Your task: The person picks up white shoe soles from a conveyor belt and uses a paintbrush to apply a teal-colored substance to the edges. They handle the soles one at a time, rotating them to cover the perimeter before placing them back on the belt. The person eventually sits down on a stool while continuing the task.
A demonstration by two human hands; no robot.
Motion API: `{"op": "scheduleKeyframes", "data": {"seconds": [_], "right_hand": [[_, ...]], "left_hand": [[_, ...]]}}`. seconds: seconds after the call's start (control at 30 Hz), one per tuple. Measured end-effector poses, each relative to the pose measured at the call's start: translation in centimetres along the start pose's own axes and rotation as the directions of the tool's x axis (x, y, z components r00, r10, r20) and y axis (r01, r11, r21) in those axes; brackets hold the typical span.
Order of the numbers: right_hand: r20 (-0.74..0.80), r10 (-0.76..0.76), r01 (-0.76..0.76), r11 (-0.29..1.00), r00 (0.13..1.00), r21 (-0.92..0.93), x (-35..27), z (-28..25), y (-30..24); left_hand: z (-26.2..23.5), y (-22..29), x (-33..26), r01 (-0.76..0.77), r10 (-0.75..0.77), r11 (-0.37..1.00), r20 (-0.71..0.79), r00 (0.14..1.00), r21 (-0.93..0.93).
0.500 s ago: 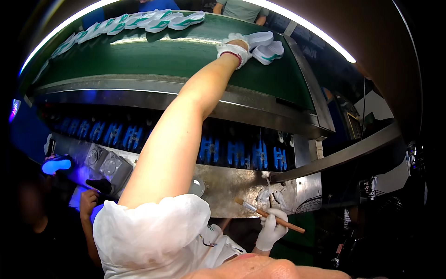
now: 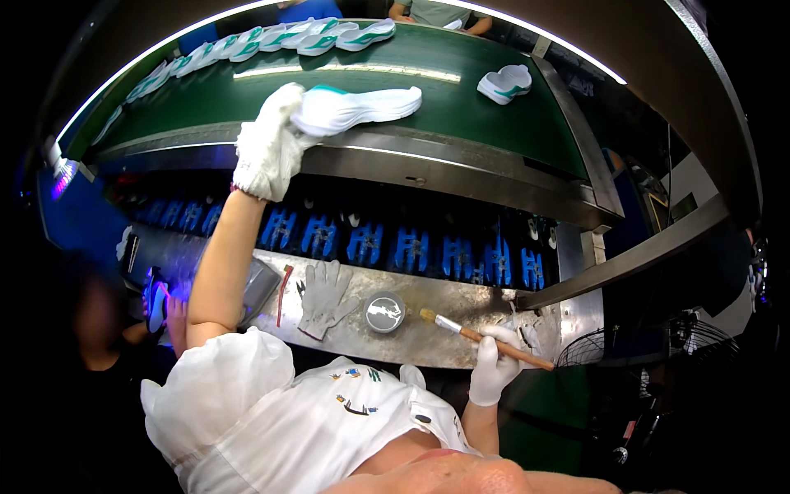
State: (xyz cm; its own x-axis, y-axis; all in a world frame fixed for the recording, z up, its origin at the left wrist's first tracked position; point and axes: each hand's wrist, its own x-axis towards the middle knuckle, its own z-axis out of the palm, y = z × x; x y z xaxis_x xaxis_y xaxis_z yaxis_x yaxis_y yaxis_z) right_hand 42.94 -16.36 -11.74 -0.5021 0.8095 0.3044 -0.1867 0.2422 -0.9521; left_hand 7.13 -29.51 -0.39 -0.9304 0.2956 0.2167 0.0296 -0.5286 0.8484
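My left hand (image 2: 270, 146), in a white knit glove, is closed round one end of a white shoe sole (image 2: 362, 109) with a green patch. The sole is held sideways above the near edge of the green conveyor belt (image 2: 461, 111). My right hand (image 2: 496, 366), in a thin white glove, grips the wooden handle of a paintbrush (image 2: 469, 333). The brush's bristles point left, towards a round cup (image 2: 383, 313) with white stuff in it on the metal bench. Another white and green sole (image 2: 504, 84) lies on the belt at the right.
A row of soles (image 2: 317, 41) lines the belt's far side. On the metal bench (image 2: 432, 350) are a loose grey glove (image 2: 322, 300) and a thin red tool (image 2: 284, 295). Blue racks (image 2: 362, 243) sit under the belt. A metal bar (image 2: 634, 259) and wire fan guard (image 2: 691, 337) stand right; co-workers are nearby.
My left hand has come back from the belt's far right to the left, bringing one of the two soles there. The view has shifted slightly. My right hand keeps the paintbrush.
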Motion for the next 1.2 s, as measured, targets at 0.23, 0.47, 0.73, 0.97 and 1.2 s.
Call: {"op": "scheduleKeyframes", "data": {"seconds": [0.23,0.47,0.73,0.97,1.2], "right_hand": [[0.022,-0.03,0.03,0.999,0.999,-0.035,-0.7,0.7,-0.9],[-0.028,-0.085,0.083,0.994,0.996,-0.072,-0.8,1.1,-1.5],[-0.022,-0.063,0.062,0.997,0.998,-0.041,-1.2,1.6,-1.5],[-0.002,-0.094,0.093,0.988,0.996,-0.126,-1.3,1.1,-0.3],[-0.05,-0.104,0.096,0.985,0.993,-0.141,-0.5,2.2,0.0]], "left_hand": [[3.8,-2.9,-1.1,0.75,-0.339,0.359,0.671,0.66,-0.556],[3.4,-4.7,-4.0,0.653,-0.301,0.589,0.621,0.724,-0.476],[3.5,-1.8,-0.5,0.332,-0.031,0.784,0.502,0.864,-0.524],[-1.3,-3.0,1.4,0.483,-0.119,0.48,0.491,0.863,-0.732],[0.3,-2.7,-3.3,0.622,-0.261,0.395,0.566,0.782,-0.676]]}}
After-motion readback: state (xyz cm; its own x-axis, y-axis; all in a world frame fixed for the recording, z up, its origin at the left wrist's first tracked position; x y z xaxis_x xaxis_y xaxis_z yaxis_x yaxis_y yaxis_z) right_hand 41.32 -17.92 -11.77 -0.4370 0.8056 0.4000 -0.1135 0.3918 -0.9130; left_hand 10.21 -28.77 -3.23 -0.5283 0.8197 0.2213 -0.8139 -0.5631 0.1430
